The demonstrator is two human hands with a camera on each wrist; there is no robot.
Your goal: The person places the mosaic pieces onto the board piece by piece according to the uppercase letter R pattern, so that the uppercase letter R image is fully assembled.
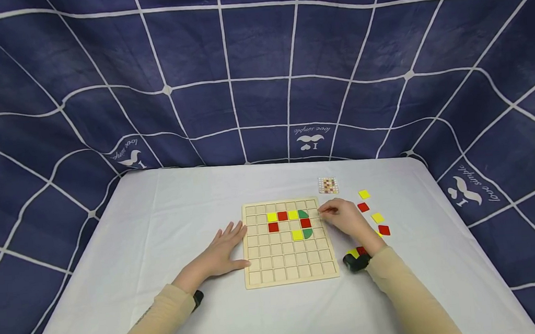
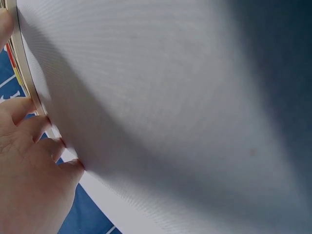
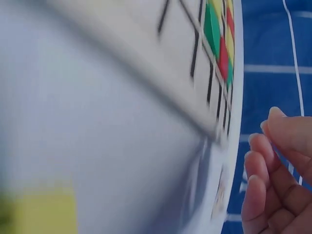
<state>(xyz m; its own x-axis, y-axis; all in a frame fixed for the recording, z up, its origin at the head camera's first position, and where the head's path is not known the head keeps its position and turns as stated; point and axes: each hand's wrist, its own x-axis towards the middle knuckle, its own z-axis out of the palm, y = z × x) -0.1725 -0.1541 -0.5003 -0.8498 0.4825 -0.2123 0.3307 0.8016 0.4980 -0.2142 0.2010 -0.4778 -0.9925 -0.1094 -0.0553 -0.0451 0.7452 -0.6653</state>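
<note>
A square wooden grid board [image 1: 290,275] lies on the table with several flat tiles in its upper cells. Among these are a yellow square [image 1: 272,217], a red square [image 1: 283,216] and a green rounded piece [image 1: 303,214]. My left hand [image 1: 224,249] rests spread against the board's left edge; in the left wrist view its fingertips [image 2: 45,122] touch that edge. My right hand [image 1: 344,216] hovers by the board's upper right edge. In the right wrist view its thumb [image 3: 287,131] and bent index finger come close together, with no piece visible between them.
Right of the board lie loose tiles, including a yellow one [image 1: 364,194] and a red one [image 1: 384,230], with others partly hidden under the right forearm. A small patterned card [image 1: 328,185] lies beyond the board. White cloth covers the table [image 1: 176,205]; a blue curtain [image 1: 262,104] hangs behind.
</note>
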